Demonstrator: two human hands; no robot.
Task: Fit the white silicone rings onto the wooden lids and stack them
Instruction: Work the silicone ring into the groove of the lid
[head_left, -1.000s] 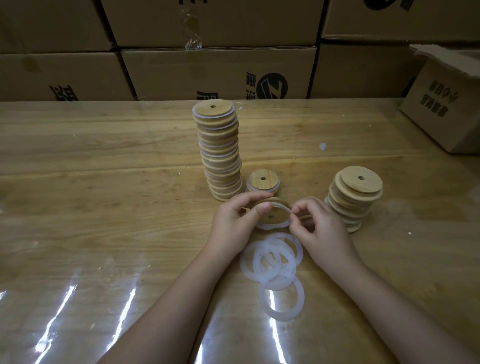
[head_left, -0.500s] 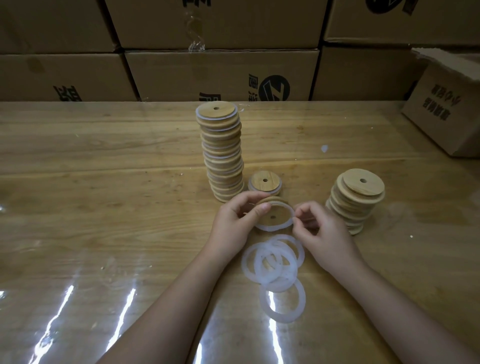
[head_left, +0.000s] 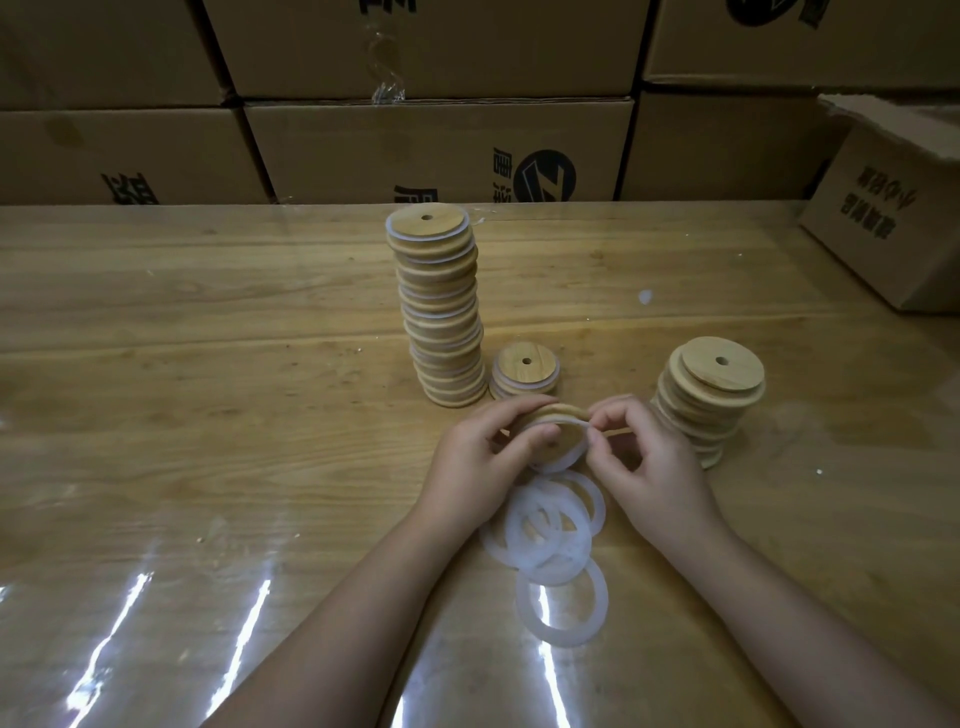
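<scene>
Left hand (head_left: 478, 457) grips a round wooden lid (head_left: 566, 439) at frame centre, thumb on its face, while right hand (head_left: 644, 467) pinches the white silicone ring (head_left: 569, 461) at the lid's right edge; lid held tilted. Loose white silicone rings (head_left: 545, 535) lie overlapping on the glossy wooden table (head_left: 208, 364) just below the hands. Tall stack of ringed lids (head_left: 441, 312) and short ringed stack (head_left: 524, 371) stand just above the hands, plain wooden lid stack (head_left: 706, 400) at right, brown cardboard boxes (head_left: 441, 150) along the top.

Matt wooden lids (head_left: 710, 400), translucent white silicone rings (head_left: 561, 605), glossy film-covered wooden table (head_left: 208, 415), matt cardboard boxes (head_left: 436, 150).
</scene>
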